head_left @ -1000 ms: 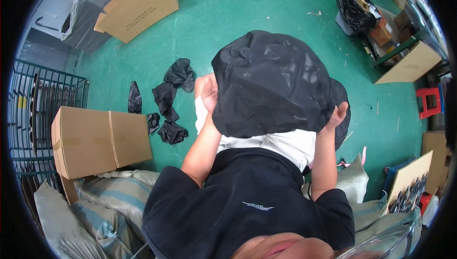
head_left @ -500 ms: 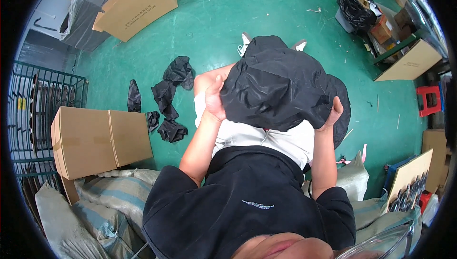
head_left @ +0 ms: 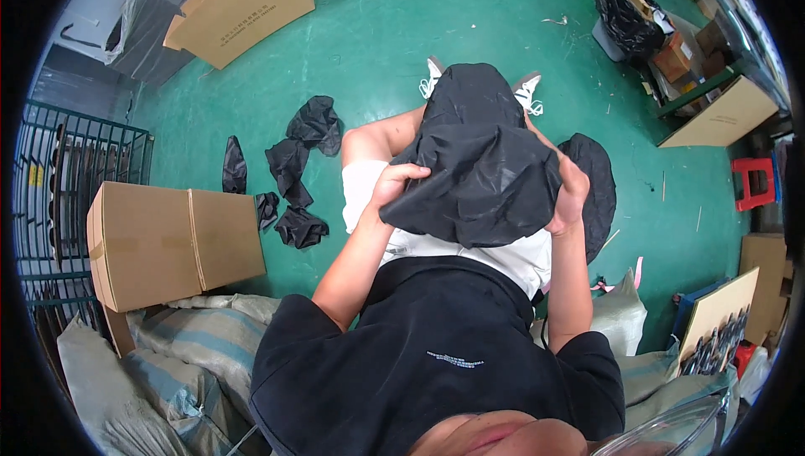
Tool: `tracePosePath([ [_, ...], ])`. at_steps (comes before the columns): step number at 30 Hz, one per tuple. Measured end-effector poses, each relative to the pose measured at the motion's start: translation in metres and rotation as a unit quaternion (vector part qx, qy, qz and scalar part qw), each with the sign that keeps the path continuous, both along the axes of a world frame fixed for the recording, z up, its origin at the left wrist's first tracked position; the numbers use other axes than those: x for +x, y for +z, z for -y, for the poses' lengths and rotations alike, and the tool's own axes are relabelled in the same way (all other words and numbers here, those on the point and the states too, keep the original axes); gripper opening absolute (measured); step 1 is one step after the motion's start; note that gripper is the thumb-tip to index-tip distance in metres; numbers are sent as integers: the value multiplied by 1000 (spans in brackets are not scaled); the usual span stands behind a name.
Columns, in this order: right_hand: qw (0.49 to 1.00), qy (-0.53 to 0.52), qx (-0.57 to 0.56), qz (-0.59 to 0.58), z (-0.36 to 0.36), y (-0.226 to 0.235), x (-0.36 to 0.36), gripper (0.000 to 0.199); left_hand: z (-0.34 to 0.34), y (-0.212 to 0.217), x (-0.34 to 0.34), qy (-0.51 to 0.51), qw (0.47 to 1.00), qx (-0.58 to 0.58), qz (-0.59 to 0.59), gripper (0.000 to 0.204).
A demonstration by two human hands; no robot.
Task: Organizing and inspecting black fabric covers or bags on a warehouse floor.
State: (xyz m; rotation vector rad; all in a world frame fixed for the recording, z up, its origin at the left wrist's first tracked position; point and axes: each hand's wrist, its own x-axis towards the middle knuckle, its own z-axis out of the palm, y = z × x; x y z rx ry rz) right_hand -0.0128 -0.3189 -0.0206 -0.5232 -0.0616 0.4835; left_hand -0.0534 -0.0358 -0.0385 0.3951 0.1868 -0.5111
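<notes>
Drawn in lower since the earlier frame: one black, crinkled, thin-fabric piece (head_left: 482,192), bunched at frame centre, leaving the white lace-up shoes (head_left: 431,79) at upper centre more exposed. Left hand (head_left: 394,183): gripping the piece's left edge, thumb on top, remaining fingers hidden beneath. Right hand (head_left: 570,194): gripping its right edge, fingers partly hidden behind. This two-sided hold probably keeps the limp material spread above the white cloth shorts (head_left: 362,192). Just beyond, one black, rounded fabric form (head_left: 474,91); whether joined to the held piece, cannot tell. Right of centre: one black, oval fabric piece (head_left: 595,196). Left of centre: several black, crumpled fabric pieces (head_left: 315,126) on the smooth green floor (head_left: 377,28), seemingly set aside within reach, near one brown, rectangular cardboard carton (head_left: 147,238).
</notes>
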Motion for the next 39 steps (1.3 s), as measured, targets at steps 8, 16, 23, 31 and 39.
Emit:
tracePosePath([
  [8,996,22,-14,82,-15,26,-5,106,-8,-5,9,33,990,-129,-41,40],
  [16,992,-14,-33,-118,-18,52,55,26,-16,45,70,40,993,-65,89,50],
  [23,989,-21,-98,-112,-33,74,136,24,-19,45,168,-10,996,-70,49,36],
  [31,994,-49,-37,-86,-7,72,143,25,-14,73,160,72,993,87,22,28],
  [39,982,-57,-81,-164,-22,42,155,28,9,45,171,182,957,221,54,30],
])
